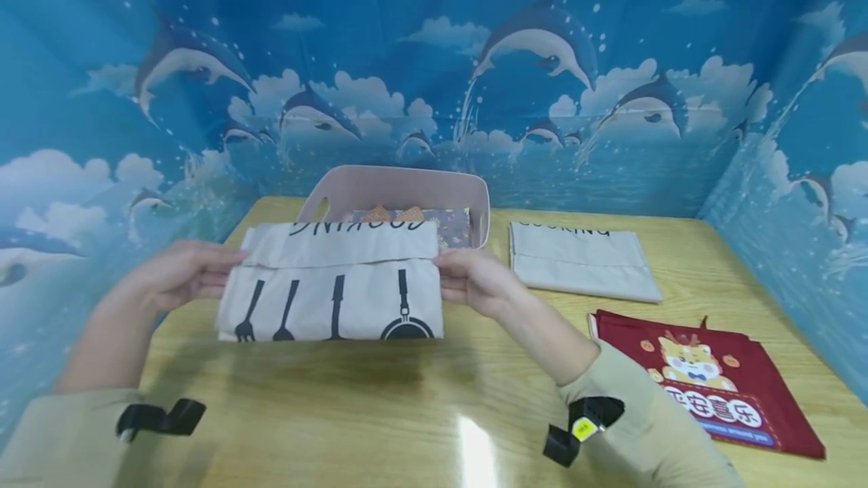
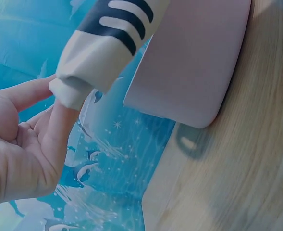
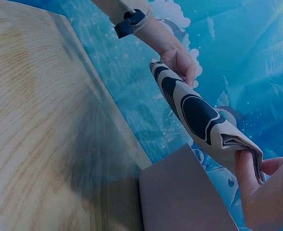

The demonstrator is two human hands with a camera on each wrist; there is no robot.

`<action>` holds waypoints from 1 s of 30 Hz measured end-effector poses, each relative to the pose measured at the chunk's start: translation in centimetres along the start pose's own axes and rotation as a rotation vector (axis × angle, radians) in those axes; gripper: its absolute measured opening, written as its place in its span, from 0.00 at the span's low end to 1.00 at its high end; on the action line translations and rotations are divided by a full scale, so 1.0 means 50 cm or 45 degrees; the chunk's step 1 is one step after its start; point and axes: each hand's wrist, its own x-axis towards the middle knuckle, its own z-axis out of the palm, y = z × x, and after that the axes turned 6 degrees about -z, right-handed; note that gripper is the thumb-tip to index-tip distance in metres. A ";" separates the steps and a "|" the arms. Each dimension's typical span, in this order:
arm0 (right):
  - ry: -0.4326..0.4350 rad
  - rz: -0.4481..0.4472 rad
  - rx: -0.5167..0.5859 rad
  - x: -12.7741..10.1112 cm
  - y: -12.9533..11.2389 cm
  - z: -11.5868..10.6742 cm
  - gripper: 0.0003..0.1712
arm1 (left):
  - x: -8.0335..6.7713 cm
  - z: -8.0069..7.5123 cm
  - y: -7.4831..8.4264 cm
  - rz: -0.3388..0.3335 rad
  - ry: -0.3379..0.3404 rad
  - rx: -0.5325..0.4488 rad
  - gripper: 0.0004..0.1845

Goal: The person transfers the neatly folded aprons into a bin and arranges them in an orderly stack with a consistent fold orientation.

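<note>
A folded cream cloth (image 1: 332,285) with black kitchen-tool prints and upside-down lettering hangs above the table, held at both ends. My left hand (image 1: 183,276) pinches its left end between thumb and fingers; in the left wrist view the left hand (image 2: 30,130) grips a folded corner of the cloth (image 2: 98,57). At the other end my right hand (image 1: 478,281) pinches the edge. In the right wrist view the right hand (image 3: 266,192) has its thumb and fingers around the stacked layers of the cloth (image 3: 194,113).
Behind the cloth stands a pale pink bin (image 1: 407,179) with a floral-patterned cloth (image 1: 454,226) inside. To the right lie another folded cream cloth (image 1: 583,262) and a red cloth item (image 1: 712,382) with a cartoon animal. A dolphin-print curtain (image 1: 434,59) surrounds the wooden table (image 1: 339,420).
</note>
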 end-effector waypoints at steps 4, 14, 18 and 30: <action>0.022 -0.025 0.015 0.006 -0.008 -0.008 0.07 | 0.008 0.006 0.012 0.007 0.018 0.025 0.06; 0.118 -0.047 -0.005 0.022 -0.025 -0.032 0.06 | 0.033 0.032 0.039 0.022 0.086 0.024 0.03; 0.161 -0.057 0.008 0.027 -0.032 -0.039 0.12 | 0.042 0.043 0.055 0.009 0.111 0.004 0.04; 0.267 -0.058 0.035 0.048 -0.057 -0.062 0.25 | 0.074 0.074 0.099 0.012 0.207 -0.075 0.06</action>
